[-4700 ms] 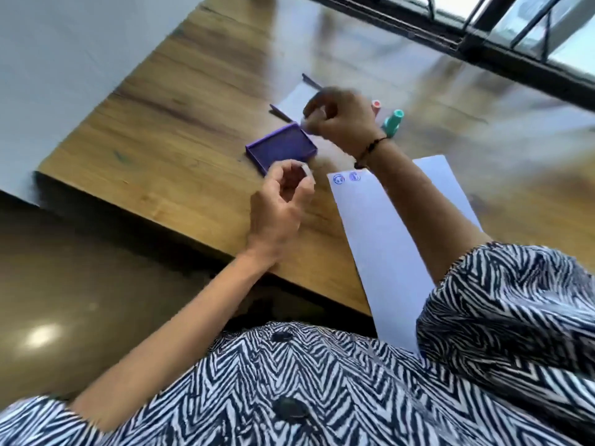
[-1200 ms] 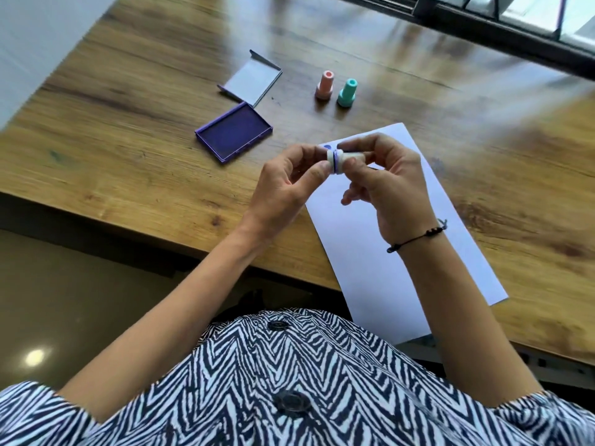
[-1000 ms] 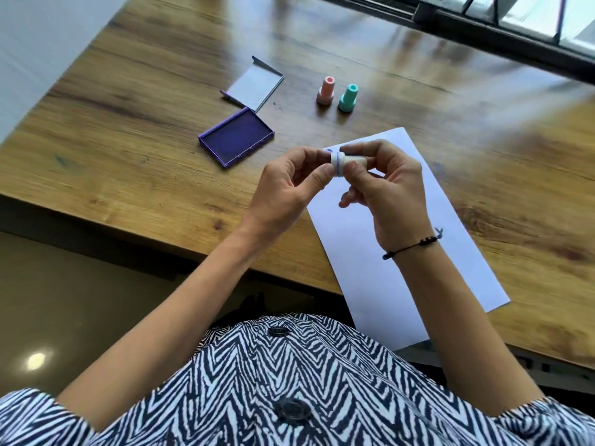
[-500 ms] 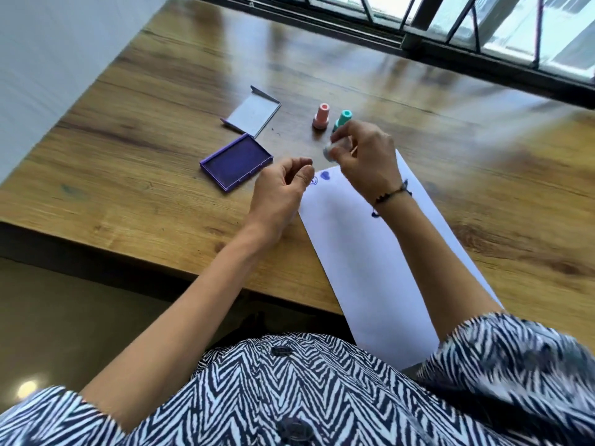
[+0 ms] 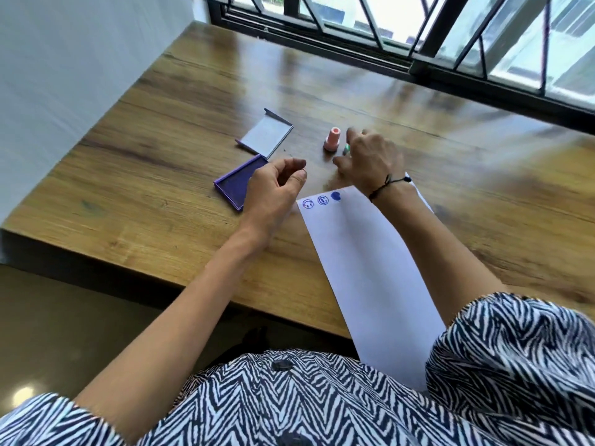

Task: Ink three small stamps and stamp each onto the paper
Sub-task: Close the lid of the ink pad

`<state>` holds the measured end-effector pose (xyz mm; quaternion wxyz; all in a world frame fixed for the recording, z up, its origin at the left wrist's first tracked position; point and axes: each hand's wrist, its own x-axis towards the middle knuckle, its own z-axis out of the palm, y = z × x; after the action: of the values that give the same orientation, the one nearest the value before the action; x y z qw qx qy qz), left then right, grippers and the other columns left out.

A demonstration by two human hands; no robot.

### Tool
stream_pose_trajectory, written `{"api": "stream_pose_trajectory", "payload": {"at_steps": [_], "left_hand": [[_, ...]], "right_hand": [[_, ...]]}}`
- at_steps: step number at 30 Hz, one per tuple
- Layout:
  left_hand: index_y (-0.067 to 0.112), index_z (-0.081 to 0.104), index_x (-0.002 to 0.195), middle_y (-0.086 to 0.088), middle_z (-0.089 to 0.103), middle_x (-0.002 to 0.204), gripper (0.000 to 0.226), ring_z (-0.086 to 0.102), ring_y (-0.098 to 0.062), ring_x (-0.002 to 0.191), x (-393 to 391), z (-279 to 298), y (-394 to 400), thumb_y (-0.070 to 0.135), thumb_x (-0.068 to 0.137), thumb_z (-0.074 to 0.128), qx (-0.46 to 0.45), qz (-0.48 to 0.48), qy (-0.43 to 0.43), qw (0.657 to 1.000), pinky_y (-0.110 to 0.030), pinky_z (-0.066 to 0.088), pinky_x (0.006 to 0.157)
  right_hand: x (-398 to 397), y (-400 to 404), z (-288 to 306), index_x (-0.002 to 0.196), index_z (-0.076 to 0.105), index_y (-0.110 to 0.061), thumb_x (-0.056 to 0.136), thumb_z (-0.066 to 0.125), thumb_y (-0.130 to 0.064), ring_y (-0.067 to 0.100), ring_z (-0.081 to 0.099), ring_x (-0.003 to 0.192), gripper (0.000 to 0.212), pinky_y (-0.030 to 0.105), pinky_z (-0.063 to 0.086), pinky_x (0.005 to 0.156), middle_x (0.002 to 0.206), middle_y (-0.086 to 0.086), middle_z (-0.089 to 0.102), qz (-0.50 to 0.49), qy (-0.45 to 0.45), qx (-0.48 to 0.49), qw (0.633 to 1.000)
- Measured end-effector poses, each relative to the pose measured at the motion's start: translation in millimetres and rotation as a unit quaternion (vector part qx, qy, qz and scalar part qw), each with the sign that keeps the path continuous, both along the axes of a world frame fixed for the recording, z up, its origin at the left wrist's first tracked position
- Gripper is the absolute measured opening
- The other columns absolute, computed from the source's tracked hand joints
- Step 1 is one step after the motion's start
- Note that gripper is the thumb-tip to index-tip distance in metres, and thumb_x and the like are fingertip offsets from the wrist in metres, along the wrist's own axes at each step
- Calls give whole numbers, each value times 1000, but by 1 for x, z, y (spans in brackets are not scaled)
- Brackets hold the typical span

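The white paper (image 5: 363,262) lies on the wooden table (image 5: 167,194) with three blue prints at its top edge: two round faces (image 5: 308,204) and a solid heart (image 5: 336,196). The purple ink pad (image 5: 233,186) sits uncovered to the left of the paper. A pink stamp (image 5: 332,140) stands upright behind it. My right hand (image 5: 370,159) is lowered just right of the pink stamp, covering most of a teal stamp (image 5: 346,149). The white stamp is hidden under that hand. My left hand (image 5: 277,188) hovers loosely curled and empty over the pad's right end.
The ink pad's grey lid (image 5: 265,133) lies turned over behind the pad. A window with dark bars (image 5: 418,33) runs along the table's far edge. A white wall (image 5: 64,59) borders the left side. The near table edge (image 5: 128,268) is close to my body.
Both hands held the white stamp together over the paper a second ago. My right hand then carried it back beside the pink and teal stamps. A third print, the heart, now shows.
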<state>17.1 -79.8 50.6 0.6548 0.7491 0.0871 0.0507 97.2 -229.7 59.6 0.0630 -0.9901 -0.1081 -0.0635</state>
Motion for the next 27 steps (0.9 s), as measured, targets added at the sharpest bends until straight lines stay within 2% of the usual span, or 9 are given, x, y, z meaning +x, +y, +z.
{"api": "stream_pose_trajectory", "payload": {"at_steps": [4,8,11,17,21,23,24,26,27], "left_hand": [[8,64,102,-10,68,94,19,59,-6,78,23,9,30,9,84,58,86,53,-30,994,-24,52,81],[6,63,103,-18,69,102,21,60,-19,85,42,12,58,9,83,57,135,73,-25,988,-32,50,88],[5,61,108,-17,68,107,26,61,-24,96,52,7,71,6,82,56,201,75,-3,977,-24,44,86],[2,54,117,-23,61,118,35,53,-34,114,85,-2,84,4,82,52,371,19,74,925,-34,39,94],[-3,59,106,-27,60,115,26,54,-39,110,93,-8,83,8,83,57,430,-21,76,899,-40,42,91],[-3,57,105,-27,58,115,25,53,-41,109,94,-12,82,10,84,58,436,-14,72,897,-42,43,90],[-3,57,105,-27,57,115,25,53,-41,108,94,-14,83,11,84,59,434,-9,68,898,-43,43,90],[-4,56,103,-27,56,114,25,53,-41,107,94,-18,83,12,83,60,425,-3,59,903,-44,42,88],[-3,56,102,-27,56,114,25,53,-41,107,94,-19,83,12,83,61,419,-1,55,906,-44,42,88]], "right_hand": [[-1,20,16,100,54,-5,85,54,-29,43,60,89,28,36,37,64,101,22,63,21,-72,56,996],[19,58,22,96,59,-4,83,56,-32,38,58,94,31,38,45,74,102,21,65,51,0,110,993],[48,87,15,101,61,0,83,54,-25,38,57,103,31,38,46,80,109,24,64,61,74,67,993],[82,111,1,106,60,3,82,45,-6,36,57,110,29,37,49,86,117,24,62,9,155,-9,988],[88,119,1,108,58,4,89,44,-14,36,56,111,30,36,49,87,120,24,60,-34,182,63,981],[90,119,7,103,58,5,92,40,-12,34,56,108,27,28,50,83,113,26,60,-68,231,133,962],[91,117,10,91,58,1,92,38,-10,31,57,98,23,22,52,73,98,23,60,-85,255,183,946],[90,115,16,71,48,-12,92,39,-10,25,55,72,23,22,51,54,73,8,49,-114,308,329,885],[86,115,20,74,47,-12,92,40,-11,22,53,65,19,28,51,54,71,6,46,-131,338,406,839]]}}
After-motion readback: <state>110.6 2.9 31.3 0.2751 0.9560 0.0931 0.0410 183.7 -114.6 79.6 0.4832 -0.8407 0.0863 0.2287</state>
